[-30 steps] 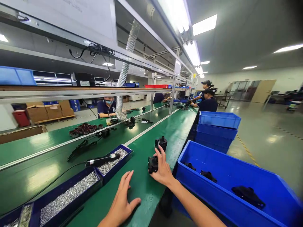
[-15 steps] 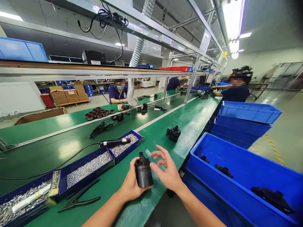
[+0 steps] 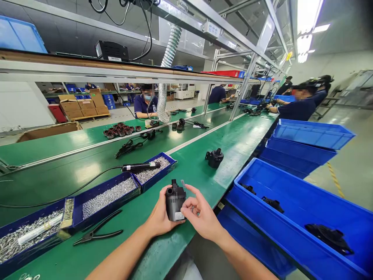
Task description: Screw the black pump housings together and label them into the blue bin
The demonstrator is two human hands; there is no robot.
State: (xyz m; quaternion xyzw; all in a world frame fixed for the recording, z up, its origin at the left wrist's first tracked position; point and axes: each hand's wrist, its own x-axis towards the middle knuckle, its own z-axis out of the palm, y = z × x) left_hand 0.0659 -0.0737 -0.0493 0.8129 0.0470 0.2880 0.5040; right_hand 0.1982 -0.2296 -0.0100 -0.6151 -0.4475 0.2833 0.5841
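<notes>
My left hand [image 3: 159,212] is wrapped round a black cylindrical housing [image 3: 172,202], which looks like a small pump with a spout on top, held upright just above the green bench. A white label [image 3: 178,216] lies on its lower front. My right hand [image 3: 201,214] has its thumb and a curled finger at the right edge of this label. Its index finger stretches up, with a small translucent strip [image 3: 183,183] at the tip. A second black housing [image 3: 215,158] stands farther along the bench. Black pliers [image 3: 99,231] lie to the left of my left hand.
Blue trays of screws [image 3: 109,196] line the left, a black electric screwdriver [image 3: 141,167] across one. A blue bin [image 3: 291,194] with black parts stands at right, stacked bins [image 3: 313,134] behind it. Co-workers [image 3: 298,105] sit farther along. A metal-framed shelf [image 3: 116,72] hangs above.
A white label now shows on the housing's front, where none was visible before. My right hand has drawn in, its thumb now at the label and its fingers more curled. The view has shifted slightly.
</notes>
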